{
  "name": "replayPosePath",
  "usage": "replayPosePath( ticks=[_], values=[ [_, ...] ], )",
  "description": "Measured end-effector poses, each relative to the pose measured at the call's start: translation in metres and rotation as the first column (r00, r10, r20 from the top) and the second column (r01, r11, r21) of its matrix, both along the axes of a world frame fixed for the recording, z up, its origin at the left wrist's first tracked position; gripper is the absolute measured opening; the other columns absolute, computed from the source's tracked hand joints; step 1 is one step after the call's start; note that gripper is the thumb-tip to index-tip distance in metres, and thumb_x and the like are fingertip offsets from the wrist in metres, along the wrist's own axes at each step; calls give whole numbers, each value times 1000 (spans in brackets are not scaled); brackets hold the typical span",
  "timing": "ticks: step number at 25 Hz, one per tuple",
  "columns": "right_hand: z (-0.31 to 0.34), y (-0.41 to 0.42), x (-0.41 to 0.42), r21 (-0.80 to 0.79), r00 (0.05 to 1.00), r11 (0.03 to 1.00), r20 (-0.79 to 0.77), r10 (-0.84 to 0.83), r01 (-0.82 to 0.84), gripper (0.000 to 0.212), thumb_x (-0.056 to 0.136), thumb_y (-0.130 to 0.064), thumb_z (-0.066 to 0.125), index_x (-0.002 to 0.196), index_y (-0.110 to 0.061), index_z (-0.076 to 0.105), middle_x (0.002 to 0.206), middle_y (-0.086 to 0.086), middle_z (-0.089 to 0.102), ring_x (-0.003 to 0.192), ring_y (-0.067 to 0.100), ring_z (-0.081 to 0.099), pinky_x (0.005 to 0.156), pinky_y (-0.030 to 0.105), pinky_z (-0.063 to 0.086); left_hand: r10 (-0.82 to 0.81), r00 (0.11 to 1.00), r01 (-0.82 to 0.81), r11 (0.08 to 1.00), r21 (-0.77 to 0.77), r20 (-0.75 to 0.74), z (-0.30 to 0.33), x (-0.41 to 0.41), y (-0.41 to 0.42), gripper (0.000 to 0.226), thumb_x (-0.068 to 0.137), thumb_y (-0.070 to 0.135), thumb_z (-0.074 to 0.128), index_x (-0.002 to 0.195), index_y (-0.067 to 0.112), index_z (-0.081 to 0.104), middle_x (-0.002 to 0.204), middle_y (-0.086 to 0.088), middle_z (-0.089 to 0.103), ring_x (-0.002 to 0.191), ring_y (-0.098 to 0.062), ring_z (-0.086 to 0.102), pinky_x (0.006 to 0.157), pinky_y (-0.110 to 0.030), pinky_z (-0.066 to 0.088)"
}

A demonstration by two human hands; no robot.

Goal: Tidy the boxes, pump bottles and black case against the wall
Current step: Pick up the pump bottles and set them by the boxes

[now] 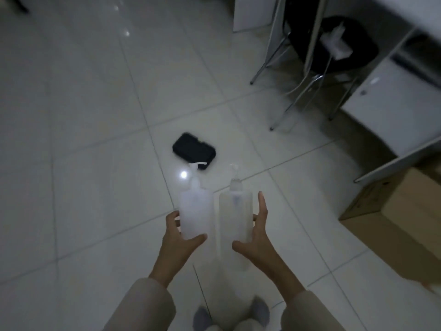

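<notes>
Mid-carry at lower centre: left hand [177, 231] curled around a frosted white pump bottle [195, 211], right hand [256, 231] around its clearer twin [235, 215], flat black case [194, 152] on the floor above; next, probably setting both upright by the wall.

Two translucent white pump bottles stand side by side, upright, low in the middle of the frame: the left bottle [196, 212] and the right bottle [235, 215], nearly touching. Above them a black case [193, 150] lies flat on the tiled floor. A brown cardboard box [401, 225] sits at the right edge.
</notes>
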State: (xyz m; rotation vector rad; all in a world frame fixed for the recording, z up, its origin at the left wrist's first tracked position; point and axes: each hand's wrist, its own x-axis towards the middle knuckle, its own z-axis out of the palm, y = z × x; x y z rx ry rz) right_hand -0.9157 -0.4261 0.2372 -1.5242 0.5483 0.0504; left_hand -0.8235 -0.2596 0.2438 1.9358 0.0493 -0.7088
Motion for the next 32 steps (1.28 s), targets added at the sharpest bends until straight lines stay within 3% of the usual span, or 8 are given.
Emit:
replayPosePath(
  ticks=[5, 10, 14, 17, 21, 25, 29, 32],
  values=[
    [137, -62, -73, 26, 990, 993, 85, -115, 113, 102, 63, -12, 69, 124, -64, 6, 125, -5, 39, 109, 15, 52, 73, 23, 56, -227, 972, 233, 966, -116, 64, 143, -30, -54, 92, 48, 40, 78, 128, 32, 33, 117, 4, 50, 104, -22, 57, 72, -27, 49],
    [198, -124, -192, 154, 891, 909, 190, -412, 387, 92, 54, -30, 69, 132, -35, 20, 122, 3, 50, 105, 19, 60, 81, 36, 55, -397, 912, 410, 883, -228, 106, 209, -111, -139, 86, 44, 54, 70, 122, 34, 40, 118, 9, 53, 103, -18, 59, 74, -29, 51],
    [212, -176, -293, 233, 771, 782, 155, -617, 579, 70, 51, -44, 74, 113, -36, 42, 119, 2, 55, 104, 21, 62, 81, 41, 57, -476, 875, 478, 816, -325, 91, 228, -202, -224, 88, 41, 63, 67, 118, 27, 43, 117, 3, 56, 99, -15, 61, 69, -26, 50],
    [219, -219, -369, 233, 672, 683, 138, -728, 692, 77, 36, -62, 80, 102, -34, 52, 110, 1, 64, 96, 19, 67, 82, 44, 57, -541, 838, 525, 766, -371, 68, 233, -277, -292, 100, 35, 73, 68, 117, 21, 44, 113, -1, 58, 100, -18, 61, 71, -27, 50],
    [227, -270, -457, 201, 538, 566, 177, -824, 800, 87, 38, -63, 80, 114, -36, 46, 116, 1, 62, 101, 22, 66, 83, 46, 57, -643, 766, 572, 682, -455, -1, 236, -363, -376, 58, 49, 64, 58, 99, 37, 48, 109, -3, 61, 98, -21, 62, 77, -34, 52],
    [235, -307, -524, 110, 442, 480, 254, -860, 870, 69, 59, -47, 70, 120, -49, 37, 120, -7, 55, 96, 14, 66, 71, 31, 58, -749, 662, 667, 597, -446, -14, 234, -432, -451, 33, 73, 54, 62, 97, 40, 44, 108, -7, 60, 94, -25, 63, 71, -38, 54],
    [233, -346, -573, 64, 308, 331, 241, -920, 941, 46, 69, -38, 65, 108, -45, 43, 110, -3, 57, 89, 13, 65, 67, 26, 57, -836, 545, 754, 518, -405, -55, 226, -487, -520, 63, 67, 66, 58, 118, 31, 42, 113, -13, 59, 99, -34, 62, 82, -52, 54],
    [227, -389, -607, 2, 200, 205, 198, -960, 979, 54, 59, -41, 70, 108, -31, 50, 110, 5, 57, 94, 18, 62, 74, 32, 57, -893, 441, 793, 433, -429, -85, 218, -513, -576, 78, 61, 63, 67, 128, 38, 34, 117, -7, 55, 102, -33, 61, 79, -55, 55]
  ],
)
